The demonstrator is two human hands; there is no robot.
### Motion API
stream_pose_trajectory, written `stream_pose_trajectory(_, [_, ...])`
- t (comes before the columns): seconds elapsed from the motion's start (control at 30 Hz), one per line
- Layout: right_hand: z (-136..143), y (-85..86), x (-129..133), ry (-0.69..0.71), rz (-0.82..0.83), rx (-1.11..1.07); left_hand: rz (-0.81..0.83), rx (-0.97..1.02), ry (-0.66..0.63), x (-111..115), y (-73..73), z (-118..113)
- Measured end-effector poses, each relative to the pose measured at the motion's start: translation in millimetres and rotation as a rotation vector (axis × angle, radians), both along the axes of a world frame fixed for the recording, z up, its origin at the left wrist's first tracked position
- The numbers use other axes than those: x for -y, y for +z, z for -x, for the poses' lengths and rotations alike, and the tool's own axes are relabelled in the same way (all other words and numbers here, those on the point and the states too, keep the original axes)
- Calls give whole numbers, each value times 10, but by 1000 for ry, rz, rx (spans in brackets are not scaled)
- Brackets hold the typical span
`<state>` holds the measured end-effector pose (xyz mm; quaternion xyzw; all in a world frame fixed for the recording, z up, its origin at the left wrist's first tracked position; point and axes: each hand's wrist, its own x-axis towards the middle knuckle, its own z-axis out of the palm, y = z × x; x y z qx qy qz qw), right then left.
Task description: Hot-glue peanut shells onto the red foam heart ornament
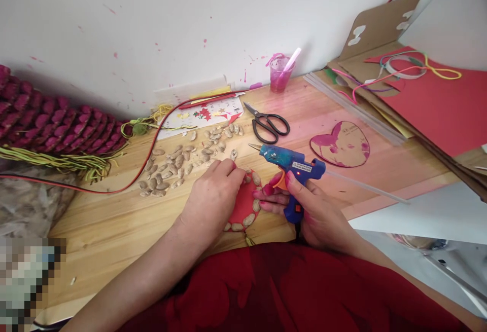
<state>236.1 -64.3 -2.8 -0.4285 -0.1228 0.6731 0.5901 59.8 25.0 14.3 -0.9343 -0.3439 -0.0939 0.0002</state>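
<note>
My right hand [304, 200] is wrapped round a blue glue gun [291, 162] with an orange trigger; its nozzle points left. A clear glue stick sticks out of its back. Below the gun's nozzle lies a red piece [242, 203] edged with peanuts in their shells [249, 219]. My left hand [218, 190] is over the left part of this piece, its fingers pinched together at the upper edge. What they hold, if anything, is hidden. One peanut [233, 154] shows just past the left fingertips. Loose peanuts [178, 160] are spread on the wooden table [110, 235] to the left.
Black scissors [266, 124] and a pink-stained cup [279, 76] stand beyond the gun. A cardboard heart [342, 144] lies right. Star pieces [203, 114] lie on paper at the back. A red cord [152, 144] crosses left. Cardboard and red sheets [437, 104] fill the far right.
</note>
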Motion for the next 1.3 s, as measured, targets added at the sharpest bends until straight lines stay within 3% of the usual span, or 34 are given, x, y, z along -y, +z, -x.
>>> stream_pose_trajectory(0.77, [11, 11, -15, -3, 14, 31, 38, 5, 7, -13, -24, 4])
stream_pose_trajectory(1.03, [15, 29, -12, -21, 33, 27, 32, 235, 47, 64, 4, 161])
stream_pose_trajectory(1.3, [11, 16, -13, -22, 32, 28, 175, 351, -2, 223, -255, 237])
